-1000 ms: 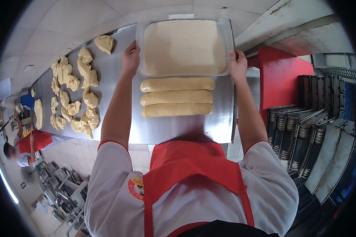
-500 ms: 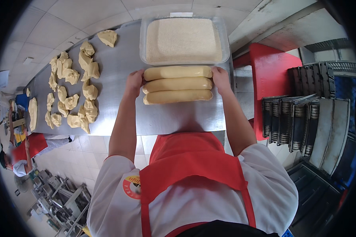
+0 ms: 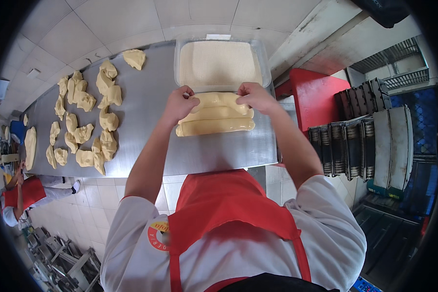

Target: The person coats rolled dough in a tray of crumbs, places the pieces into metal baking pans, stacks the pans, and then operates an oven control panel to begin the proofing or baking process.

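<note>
Three smooth dough logs lie side by side across the metal table. At the left end of the farthest dough log [image 3: 217, 100], my left hand [image 3: 181, 104] is closed, thumb pressed on the dough. My right hand [image 3: 256, 98] pinches the same log near its right end. That log bows a little between my hands. The middle dough log [image 3: 220, 113] shows partly behind it. Nearest to me, the third dough log [image 3: 216, 127] lies untouched. Just beyond the logs stands a clear plastic tub [image 3: 176, 73] of pale crumbs [image 3: 219, 61].
Several torn dough pieces [image 3: 108, 119] lie on the left of the metal table [image 3: 151, 141]. Stacked dark baking pans [image 3: 343, 151] and a red surface [image 3: 311, 97] are at the right. Another person in a red apron [image 3: 27, 197] stands at far left.
Both hands have come inward from the log ends, thumbs now on top of the farthest log. That log has bent and shifted toward the middle one. The view has tilted slightly.
</note>
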A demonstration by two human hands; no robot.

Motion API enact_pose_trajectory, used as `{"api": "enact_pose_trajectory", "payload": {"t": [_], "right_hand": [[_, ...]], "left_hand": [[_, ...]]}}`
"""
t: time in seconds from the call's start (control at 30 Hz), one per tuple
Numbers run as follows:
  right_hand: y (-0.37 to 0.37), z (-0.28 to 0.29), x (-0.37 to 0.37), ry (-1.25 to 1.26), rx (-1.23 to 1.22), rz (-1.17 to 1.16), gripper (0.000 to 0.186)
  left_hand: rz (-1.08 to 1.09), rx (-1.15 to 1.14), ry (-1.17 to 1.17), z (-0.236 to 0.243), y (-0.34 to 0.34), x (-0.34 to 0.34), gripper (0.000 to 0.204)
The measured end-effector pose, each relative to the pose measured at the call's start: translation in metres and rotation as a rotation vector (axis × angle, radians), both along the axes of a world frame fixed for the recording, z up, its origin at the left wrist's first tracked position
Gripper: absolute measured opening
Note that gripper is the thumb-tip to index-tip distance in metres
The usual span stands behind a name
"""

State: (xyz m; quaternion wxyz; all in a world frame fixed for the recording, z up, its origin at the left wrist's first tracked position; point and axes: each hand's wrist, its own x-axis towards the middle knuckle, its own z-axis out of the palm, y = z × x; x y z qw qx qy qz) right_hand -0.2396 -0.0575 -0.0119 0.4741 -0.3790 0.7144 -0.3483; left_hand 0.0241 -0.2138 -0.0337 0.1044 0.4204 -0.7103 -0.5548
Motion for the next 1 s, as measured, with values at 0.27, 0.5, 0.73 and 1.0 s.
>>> {"api": "enact_pose_trajectory", "payload": {"t": [0.27, 0.5, 0.73, 1.0], "right_hand": [[0.007, 0.087, -0.085, 0.275, -0.306, 0.328, 0.044], [-0.06, -0.03, -0.131, 1.086, -0.303, 0.638, 0.045], [-0.069, -0.081, -0.107, 0.788, -0.215, 0.049, 0.05], [-0.076, -0.083, -0.13, 1.056, -0.269, 0.347, 0.049]], "left_hand": [[-0.456, -0.366, 0.352, 0.096, -0.082, 0.005, 0.027], [-0.766, -0.915, -0.198, -0.014, -0.123, -0.066, 0.027], [-0.392, -0.758, -0.298, -0.029, -0.083, -0.105, 0.039], [-0.354, -0.808, -0.311, -0.053, -0.088, -0.105, 0.043]]}}
